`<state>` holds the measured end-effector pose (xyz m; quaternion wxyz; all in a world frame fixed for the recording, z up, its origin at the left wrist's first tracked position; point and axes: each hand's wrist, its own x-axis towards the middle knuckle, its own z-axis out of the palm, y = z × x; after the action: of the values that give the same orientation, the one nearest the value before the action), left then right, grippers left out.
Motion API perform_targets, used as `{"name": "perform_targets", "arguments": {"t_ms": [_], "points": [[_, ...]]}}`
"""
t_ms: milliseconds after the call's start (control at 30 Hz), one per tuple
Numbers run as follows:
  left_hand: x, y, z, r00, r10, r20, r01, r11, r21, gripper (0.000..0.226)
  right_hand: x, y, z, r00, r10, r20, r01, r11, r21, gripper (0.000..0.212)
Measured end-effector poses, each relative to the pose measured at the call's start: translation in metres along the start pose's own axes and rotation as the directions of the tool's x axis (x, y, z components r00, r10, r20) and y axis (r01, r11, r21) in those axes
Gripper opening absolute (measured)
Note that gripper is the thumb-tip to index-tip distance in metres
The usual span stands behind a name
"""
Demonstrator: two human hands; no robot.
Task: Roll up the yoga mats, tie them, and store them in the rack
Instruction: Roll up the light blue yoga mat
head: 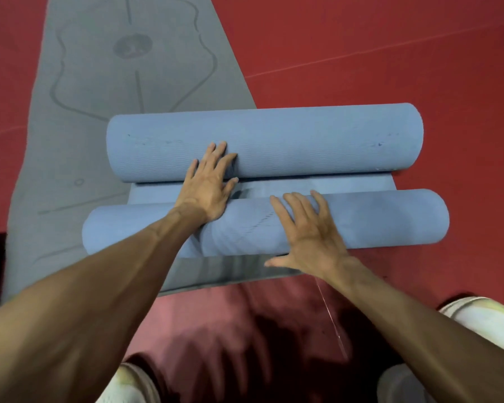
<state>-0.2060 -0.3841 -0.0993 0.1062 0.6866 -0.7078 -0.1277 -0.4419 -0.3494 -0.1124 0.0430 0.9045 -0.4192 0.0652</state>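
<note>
A red floor (361, 39) fills the view from above; a grey yoga mat (99, 126) lies flat on it, running away from the person toward the upper left; across its near end lies a blue yoga mat (332, 181), coiled from both ends so that only a short flat strip shows between two rolls; the far roll (274, 141) and the near roll (390, 219) both lie with their long axis left to right, straight across in front of the person; both bare arms reach forward to them; the left hand (207, 184) rests its heel on the near roll and stretches nearly straight fingers over the gap to press the far roll, grasping nothing; the right hand (309, 228) lies flat on top of the near roll, fingers spread, thumb out sideways, also grasping nothing; any further rolling would probably go away from the body, across that axis, with the left hand nearer the far roll; two white shoes (483, 321) show at the bottom edge; the grey mat carries a round emblem (132, 46) and wavy guide lines; no writing is legible; no rack is visible.
</note>
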Motion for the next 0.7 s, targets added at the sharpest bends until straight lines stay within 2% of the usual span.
{"name": "perform_targets", "arguments": {"t_ms": [67, 133, 233, 533, 700], "points": [[0.002, 0.0, 0.001, 1.0, 0.0, -0.032, 0.001, 1.0, 0.008, 0.052, 0.003, 0.003, 0.001, 0.996, -0.002, 0.088, 0.002, 1.0, -0.007, 0.136], [0.002, 0.002, 0.0, 0.999, -0.003, -0.049, 0.004, 1.0, 0.018, 0.05, 0.007, 0.004, 0.002, 0.992, 0.017, 0.128, -0.02, 1.0, 0.018, 0.138], [-0.001, 0.007, -0.002, 0.999, -0.01, -0.045, 0.011, 1.0, 0.019, 0.049, 0.018, 0.008, 0.0, 0.989, 0.033, 0.147, -0.043, 0.997, 0.06, 0.124], [-0.057, 0.019, -0.007, 0.993, -0.07, 0.092, 0.064, 0.995, 0.071, 0.051, 0.038, 0.024, -0.024, 0.936, -0.038, 0.349, -0.037, 0.977, 0.208, 0.098], [-0.109, 0.034, -0.007, 0.987, -0.094, 0.134, 0.076, 0.988, 0.135, 0.076, 0.02, 0.017, -0.041, 0.894, -0.062, 0.444, -0.063, 0.963, 0.262, 0.087]]}}
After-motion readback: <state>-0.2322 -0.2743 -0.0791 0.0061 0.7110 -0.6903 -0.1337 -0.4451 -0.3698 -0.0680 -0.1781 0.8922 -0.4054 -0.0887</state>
